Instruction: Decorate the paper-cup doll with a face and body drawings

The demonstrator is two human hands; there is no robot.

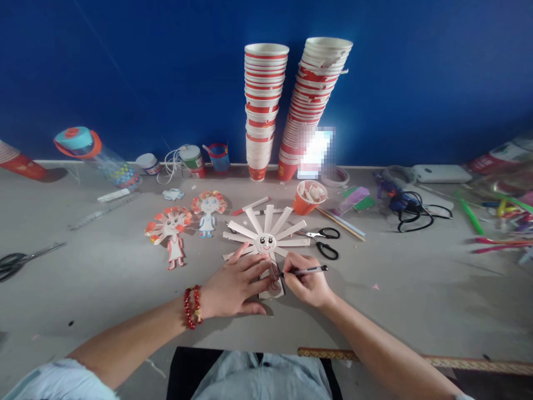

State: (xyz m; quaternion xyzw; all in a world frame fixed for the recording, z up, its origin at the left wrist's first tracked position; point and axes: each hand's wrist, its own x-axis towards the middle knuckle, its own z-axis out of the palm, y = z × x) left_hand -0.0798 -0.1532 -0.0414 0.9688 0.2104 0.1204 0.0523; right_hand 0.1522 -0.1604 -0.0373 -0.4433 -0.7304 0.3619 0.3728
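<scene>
A paper doll lies on the table, cut with white strips fanning out around a drawn smiling face. Below the face is a body part with red outlines. My left hand, fingers spread, lies flat over the doll's lower left side and hides some of it. In my right hand is a black pen, its tip at the right edge of the doll's body. Just right of the strips lie black-handled scissors. Two coloured paper dolls lie to the left.
Two tall stacks of paper cups stand by the blue wall. An orange cup holds paper scraps. Scissors lie at far left, a water bottle behind. Cables, dark-handled scissors and coloured sticks are at the right.
</scene>
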